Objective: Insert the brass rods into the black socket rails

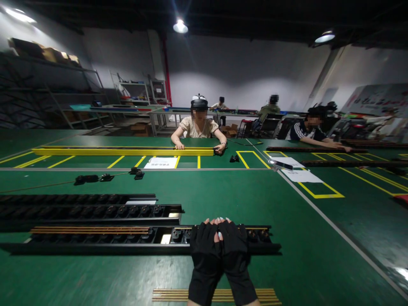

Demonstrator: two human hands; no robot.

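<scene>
My left hand (pixel 205 240) and my right hand (pixel 234 238), in black fingerless gloves, lie side by side over a long black channel (pixel 127 247). Both are closed around a thin brass-coloured rod (pixel 255 228) running along the channel's far side, fingertips beyond it and thumbs on the near side. My palms hide the rod's middle and the exact grip. Black roller-like parts (pixel 177 234) sit in a row inside the channel, with a gap showing a pale plate (pixel 165 239). Several more rods (pixel 89 230) rest on its left part.
Several loose rods (pixel 172 295) lie nearest me, partly under my wrists. Behind are another filled black channel (pixel 127 219), a cord with black parts (pixel 87 179) and paper sheets (pixel 161 163). Across the green table (pixel 239 191), a person (pixel 199 123) handles a yellow rail (pixel 111 151).
</scene>
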